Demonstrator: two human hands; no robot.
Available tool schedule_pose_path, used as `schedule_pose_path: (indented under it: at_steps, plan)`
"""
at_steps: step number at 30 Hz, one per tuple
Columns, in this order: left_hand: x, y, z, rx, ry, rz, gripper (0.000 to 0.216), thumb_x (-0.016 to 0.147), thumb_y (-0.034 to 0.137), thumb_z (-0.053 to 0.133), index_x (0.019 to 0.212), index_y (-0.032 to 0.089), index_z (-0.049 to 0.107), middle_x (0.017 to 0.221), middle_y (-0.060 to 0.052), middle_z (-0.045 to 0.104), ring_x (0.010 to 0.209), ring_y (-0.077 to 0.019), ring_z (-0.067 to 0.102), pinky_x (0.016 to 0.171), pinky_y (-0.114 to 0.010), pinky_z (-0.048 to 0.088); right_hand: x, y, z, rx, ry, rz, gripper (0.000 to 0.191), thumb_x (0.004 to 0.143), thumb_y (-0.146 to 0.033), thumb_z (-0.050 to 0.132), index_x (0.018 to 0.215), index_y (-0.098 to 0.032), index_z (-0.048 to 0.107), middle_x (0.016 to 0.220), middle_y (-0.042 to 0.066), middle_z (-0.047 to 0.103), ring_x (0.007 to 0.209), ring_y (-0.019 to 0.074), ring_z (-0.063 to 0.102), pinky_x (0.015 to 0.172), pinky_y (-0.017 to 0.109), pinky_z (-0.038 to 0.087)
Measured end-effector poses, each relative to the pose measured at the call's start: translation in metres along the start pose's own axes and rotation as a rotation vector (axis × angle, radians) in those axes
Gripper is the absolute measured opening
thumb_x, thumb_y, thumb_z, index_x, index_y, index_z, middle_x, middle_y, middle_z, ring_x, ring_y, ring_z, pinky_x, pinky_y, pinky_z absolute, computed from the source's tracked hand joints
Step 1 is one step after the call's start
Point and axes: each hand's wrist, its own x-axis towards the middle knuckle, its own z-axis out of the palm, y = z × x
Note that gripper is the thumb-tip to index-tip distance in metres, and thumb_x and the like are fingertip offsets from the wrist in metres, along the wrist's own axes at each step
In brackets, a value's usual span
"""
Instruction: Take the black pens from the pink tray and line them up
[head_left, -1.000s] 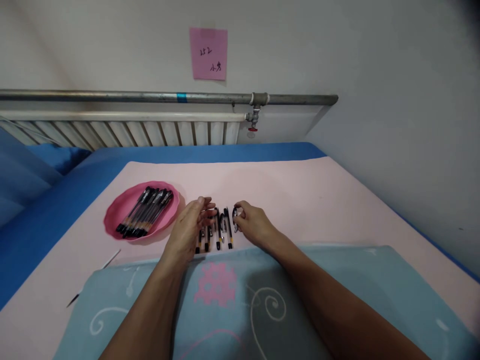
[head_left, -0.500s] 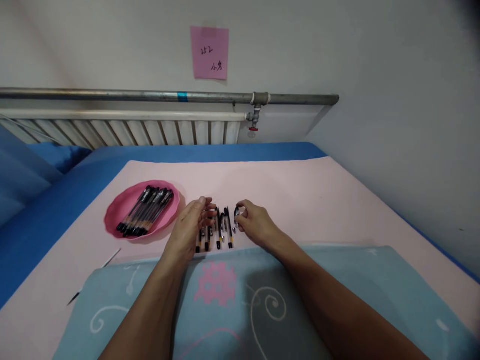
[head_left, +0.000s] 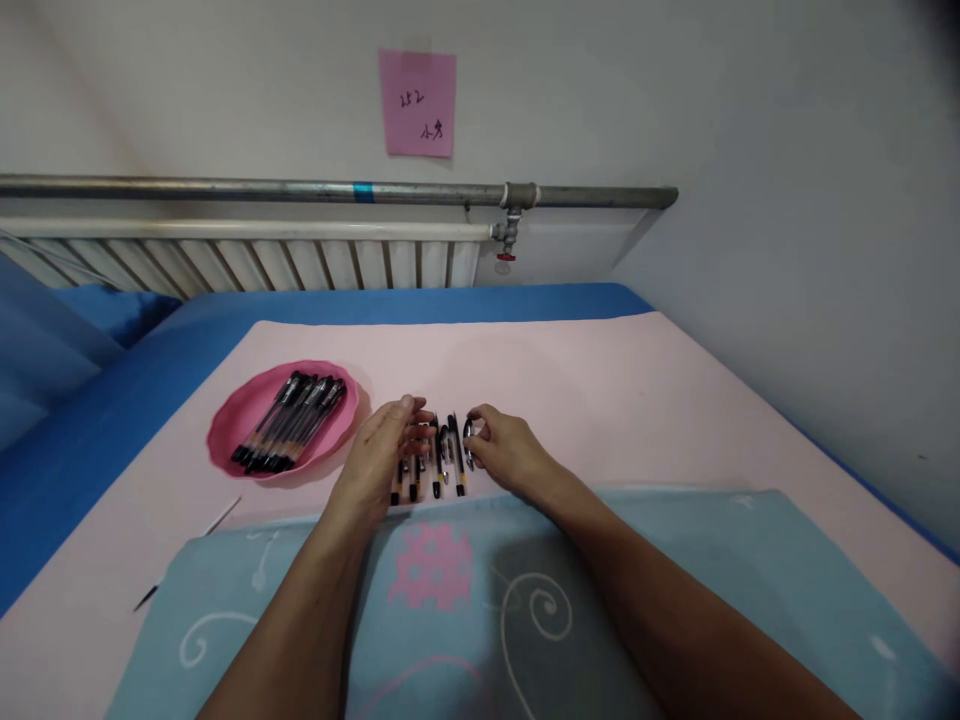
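Note:
My right hand (head_left: pixel 512 450) pinches a pen cap (head_left: pixel 468 430), black and clear, between thumb and forefinger at the right end of a row of pen parts. Left of it lie a pen barrel (head_left: pixel 457 455) with a black end and a second pen barrel (head_left: pixel 436 460), both pointing away from me. Between these two barrels is another small cap (head_left: pixel 445 443). My left hand (head_left: pixel 386 440) is at the row's left side, fingers apart and slightly bent, partly covering more barrels; it appears to hold nothing.
A pink scalloped tray (head_left: pixel 225 420) at the left holds several black pens (head_left: pixel 292 422). A thin white stick with a dark tip (head_left: pixel 223 514) lies near the front left. Blue patterned cloth (head_left: pixel 675 540) covers the near edge. A radiator (head_left: pixel 337 262) and pipe stand behind.
My right hand has shifted slightly left with the cap, setting it closer to the row and beside the nearest barrel. My left hand has hardly moved.

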Motion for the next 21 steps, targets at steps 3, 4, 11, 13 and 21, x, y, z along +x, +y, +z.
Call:
schedule_pose_path:
  at_steps: [3,4,11,13,21]
  plan:
    - [0.0,0.0,0.0,0.02,-0.003,0.004,0.042,0.072,0.048,0.054,0.094,0.012,0.059,0.092,-0.01,0.061,0.075,-0.0164,0.059,0.064,-0.028,0.045,-0.001,-0.001,-0.001,0.019,-0.011,-0.01,0.031,0.076,-0.018,0.049,0.106,-0.016,0.056,0.064,0.001,0.062,0.059,0.0122,0.055,0.058,0.021,0.038]
    - [0.0,0.0,0.0,0.025,-0.006,0.006,0.042,0.073,0.048,0.054,0.094,0.012,0.059,0.092,-0.01,0.061,0.075,-0.0164,0.059,0.064,-0.028,0.045,-0.002,-0.001,-0.002,0.029,-0.015,-0.009,0.03,0.077,-0.019,0.048,0.106,-0.016,0.055,0.063,0.001,0.061,0.059,0.012,0.055,0.058,0.02,0.039]
    - [0.002,0.0,-0.005,0.016,0.001,0.013,0.043,0.073,0.048,0.053,0.095,0.011,0.058,0.091,-0.01,0.06,0.074,-0.0164,0.059,0.062,-0.027,0.044,-0.009,-0.009,-0.012,0.071,-0.13,0.131,0.029,0.08,-0.018,0.043,0.107,-0.015,0.052,0.051,-0.001,0.056,0.036,0.0068,0.043,0.04,0.018,0.033]
    - [0.003,0.0,-0.006,-0.001,0.008,0.006,0.044,0.072,0.048,0.054,0.095,0.011,0.058,0.09,-0.01,0.06,0.073,-0.0158,0.058,0.061,-0.027,0.044,-0.011,-0.011,-0.013,0.121,-0.18,0.164,0.029,0.08,-0.017,0.043,0.108,-0.015,0.05,0.051,-0.002,0.055,0.032,0.0056,0.04,0.036,0.017,0.031]
    - [0.003,0.002,-0.006,0.006,0.025,0.007,0.045,0.07,0.048,0.056,0.094,0.01,0.058,0.087,-0.01,0.061,0.068,-0.0145,0.058,0.058,-0.026,0.044,-0.013,-0.017,-0.014,0.236,-0.212,0.207,0.02,0.08,-0.016,0.044,0.099,-0.015,0.051,0.053,-0.002,0.055,0.034,0.0049,0.044,0.033,0.014,0.035]
